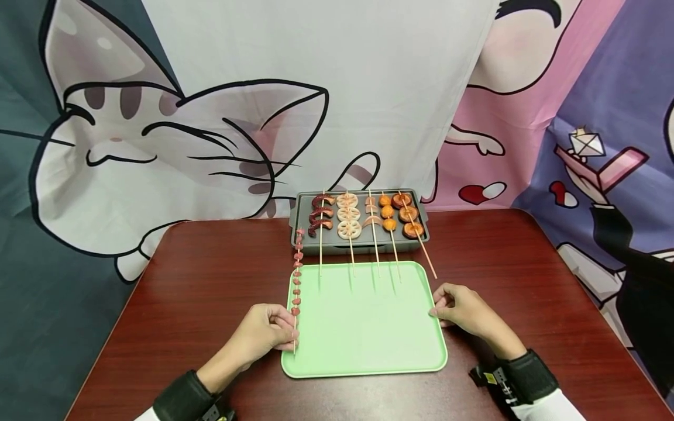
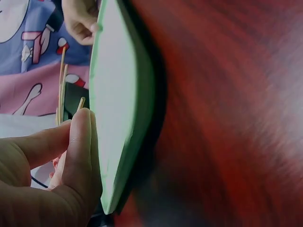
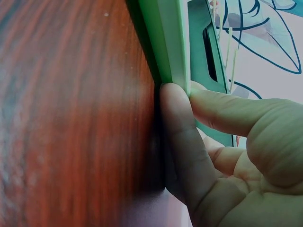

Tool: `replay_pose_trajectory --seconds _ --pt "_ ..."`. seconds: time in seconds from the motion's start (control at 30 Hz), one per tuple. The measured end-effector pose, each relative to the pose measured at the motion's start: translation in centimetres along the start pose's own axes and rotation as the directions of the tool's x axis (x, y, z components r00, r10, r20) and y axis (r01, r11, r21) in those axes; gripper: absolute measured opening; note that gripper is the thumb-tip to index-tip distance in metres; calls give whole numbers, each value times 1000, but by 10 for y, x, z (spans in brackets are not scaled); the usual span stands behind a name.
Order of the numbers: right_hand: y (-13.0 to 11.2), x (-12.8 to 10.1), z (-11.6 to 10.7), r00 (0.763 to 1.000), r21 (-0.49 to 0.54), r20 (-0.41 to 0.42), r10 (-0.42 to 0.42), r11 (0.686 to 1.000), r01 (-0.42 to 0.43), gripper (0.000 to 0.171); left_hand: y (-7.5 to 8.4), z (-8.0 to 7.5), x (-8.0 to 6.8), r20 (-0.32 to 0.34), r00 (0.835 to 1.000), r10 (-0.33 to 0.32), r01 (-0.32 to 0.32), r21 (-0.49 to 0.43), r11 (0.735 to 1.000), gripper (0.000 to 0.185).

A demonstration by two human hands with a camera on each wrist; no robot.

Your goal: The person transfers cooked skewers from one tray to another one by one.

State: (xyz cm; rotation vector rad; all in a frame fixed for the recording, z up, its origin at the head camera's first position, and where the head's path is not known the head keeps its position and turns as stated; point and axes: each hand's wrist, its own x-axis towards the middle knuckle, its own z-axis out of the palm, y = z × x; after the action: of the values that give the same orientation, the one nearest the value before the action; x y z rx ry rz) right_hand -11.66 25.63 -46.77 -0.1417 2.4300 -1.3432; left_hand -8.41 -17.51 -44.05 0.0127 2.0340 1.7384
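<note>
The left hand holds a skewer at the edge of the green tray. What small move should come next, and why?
Probably lay that skewer down flat on the green tray. The left hand pinches its lower end right at the tray's left rim, the tray's surface is bare, and the right hand grips the right rim, which steadies it. The other skewers lie across the grey pan.

I see a dark grill pan at the far edge of my reddish-brown table; 5 skewers lie across it, sticks pointing toward me; a cartoon cat backdrop hangs behind.
</note>
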Motion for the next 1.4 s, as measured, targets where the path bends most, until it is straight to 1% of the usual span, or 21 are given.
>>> replay_pose_trajectory --seconds 0.17,0.47,0.7,0.97,1.2,1.4 --pt "0 0 0 1000 -4 -2 -2 1000 2 23 -5 4 -6 8 1000 -2 2 -5 1000 20" --pt "0 1 0 1000 -17 -3 -9 1000 9 22 -12 6 -18 25 999 -21 21 -6 1000 18" --pt "0 1 0 1000 -5 1 -15 1000 15 22 -16 6 -29 68 997 -30 31 -14 999 16" --pt "2 2 0 1000 4 7 -19 1000 19 22 -24 7 -38 97 995 -21 23 -19 1000 15" --pt "2 2 0 1000 12 16 -11 1000 11 23 -27 9 -44 91 994 -65 70 -57 996 15" --pt "1 2 -1 1000 -4 15 -9 1000 9 23 -31 11 -45 82 994 -78 84 -63 994 17"
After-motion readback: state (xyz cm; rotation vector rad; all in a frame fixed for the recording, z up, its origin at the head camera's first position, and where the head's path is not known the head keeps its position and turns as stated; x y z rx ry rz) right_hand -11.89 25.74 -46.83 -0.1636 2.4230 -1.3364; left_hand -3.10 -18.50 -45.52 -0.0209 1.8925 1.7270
